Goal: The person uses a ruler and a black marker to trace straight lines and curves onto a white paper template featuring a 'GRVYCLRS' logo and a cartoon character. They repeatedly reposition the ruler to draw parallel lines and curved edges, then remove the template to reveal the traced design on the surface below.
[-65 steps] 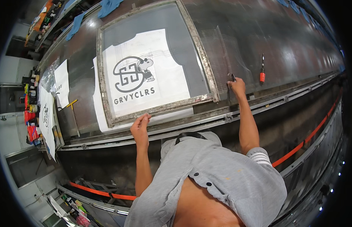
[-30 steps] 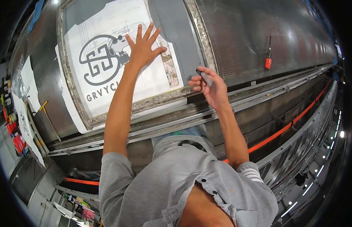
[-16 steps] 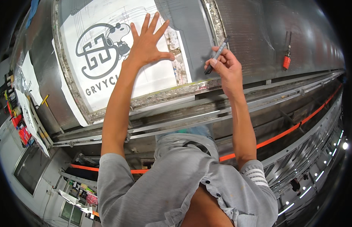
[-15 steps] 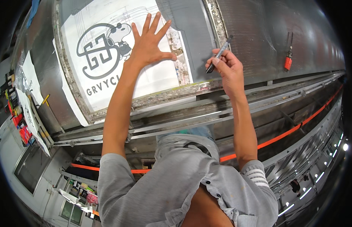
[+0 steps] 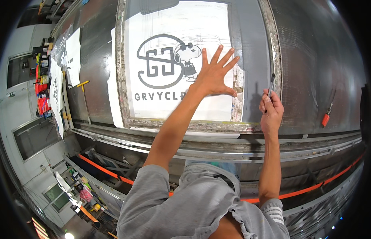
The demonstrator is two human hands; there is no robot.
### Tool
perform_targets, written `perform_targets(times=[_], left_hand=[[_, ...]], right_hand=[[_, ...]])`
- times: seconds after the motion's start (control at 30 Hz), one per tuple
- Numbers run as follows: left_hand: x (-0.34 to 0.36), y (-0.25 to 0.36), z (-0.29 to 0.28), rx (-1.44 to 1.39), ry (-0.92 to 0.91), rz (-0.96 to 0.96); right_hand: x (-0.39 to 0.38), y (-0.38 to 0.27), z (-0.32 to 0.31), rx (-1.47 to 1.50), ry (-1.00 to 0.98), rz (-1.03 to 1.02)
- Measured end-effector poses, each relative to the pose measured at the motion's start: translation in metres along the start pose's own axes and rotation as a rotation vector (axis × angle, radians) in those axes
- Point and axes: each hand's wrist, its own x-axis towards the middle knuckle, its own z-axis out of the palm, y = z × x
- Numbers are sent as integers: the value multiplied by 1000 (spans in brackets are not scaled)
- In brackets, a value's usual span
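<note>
Screen frame (image 5: 121,71) under left hand (image 5: 214,75), pen (image 5: 270,85) in right hand (image 5: 271,111), orange-handled tool (image 5: 326,116) nearby.

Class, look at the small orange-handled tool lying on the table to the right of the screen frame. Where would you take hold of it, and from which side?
Grip the orange-handled tool by its orange handle, the thicker near end; the thin dark shaft points away up the table. Come from the near right, where the right hand, now holding a pen, is nearest. It lies flat and apart from the screen frame, so pinch from above.

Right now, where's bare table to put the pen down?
Free: dark table right of the screen frame, up to the orange-handled tool; also a strip between the frame's left rail and the paper sheets. Crowded: inside the frame, under the left hand; right hand holds the pen.
</note>
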Motion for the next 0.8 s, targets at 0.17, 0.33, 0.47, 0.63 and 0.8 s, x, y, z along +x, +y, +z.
perform_targets(times=[0.17, 0.33, 0.47, 0.63, 0.8], left_hand=[[-1, 3, -6, -29, 26, 7], [5, 28, -20, -106, -91, -115], [3, 52, 2, -109, 58, -232], [-4, 49, 15, -247, 111, -253], [0, 45, 14, -305, 63, -260]], right_hand=[[5, -6, 15, -15, 79, 15], [14, 8, 8, -79, 79, -67], [36, -2, 22, -149, 35, -175], [96, -12, 32, -64, -62, -262], [143, -17, 35, 24, -113, -381]])
